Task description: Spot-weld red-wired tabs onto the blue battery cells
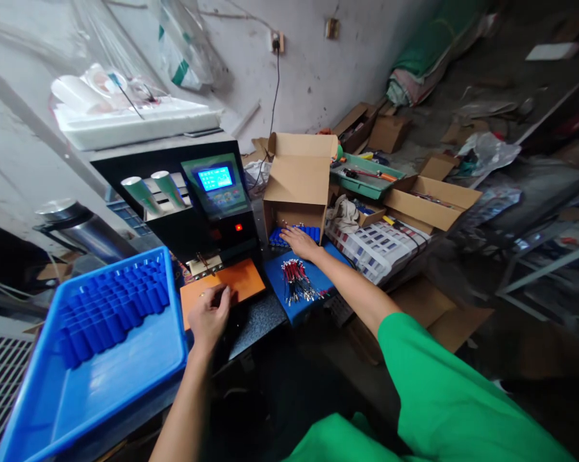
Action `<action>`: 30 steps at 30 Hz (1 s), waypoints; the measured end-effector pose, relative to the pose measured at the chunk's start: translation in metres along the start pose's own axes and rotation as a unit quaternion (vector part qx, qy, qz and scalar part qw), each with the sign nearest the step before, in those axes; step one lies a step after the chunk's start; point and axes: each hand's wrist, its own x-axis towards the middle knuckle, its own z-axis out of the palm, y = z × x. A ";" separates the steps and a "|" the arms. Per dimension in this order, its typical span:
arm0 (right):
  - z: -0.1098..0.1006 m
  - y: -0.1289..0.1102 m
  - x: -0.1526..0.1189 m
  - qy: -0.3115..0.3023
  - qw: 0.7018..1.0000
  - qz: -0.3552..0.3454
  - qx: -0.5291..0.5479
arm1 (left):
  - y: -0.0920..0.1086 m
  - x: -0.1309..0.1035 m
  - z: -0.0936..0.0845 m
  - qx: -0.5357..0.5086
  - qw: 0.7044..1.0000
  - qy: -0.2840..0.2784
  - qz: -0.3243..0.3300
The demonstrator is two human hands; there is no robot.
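My left hand rests on an orange board in front of a black machine with a lit screen. Its fingers are curled in, and what they hold, if anything, is hidden. My right hand reaches to the mouth of an open cardboard box, fingers stretched out over blue-wrapped cylinders, apparently battery cells. Just below that hand, a bundle of red and black wires with metal ends lies on a blue surface.
A blue tray at left holds many blue cylinders in rows. Behind it stands a steel flask. A white foam tray sits atop the machine. Rightward are a white plastic basket, a green tray and an open carton.
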 end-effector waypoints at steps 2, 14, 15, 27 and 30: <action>0.001 0.002 -0.002 0.005 1.000 -0.004 0.000 | -0.001 0.001 0.000 -0.001 1.000 0.000 0.003; -0.014 -0.009 0.005 -0.025 0.999 0.016 -0.034 | 0.001 0.000 0.001 0.008 1.000 0.005 -0.005; -0.015 -0.008 0.005 -0.028 0.999 0.016 -0.035 | 0.002 -0.001 0.002 0.006 1.000 0.007 -0.008; -0.005 -0.005 0.005 0.012 0.999 0.053 0.005 | 0.000 -0.004 0.004 0.000 1.000 0.003 0.004; -0.009 -0.010 0.001 0.023 0.998 0.057 0.015 | 0.001 -0.004 0.004 0.006 1.000 0.004 0.011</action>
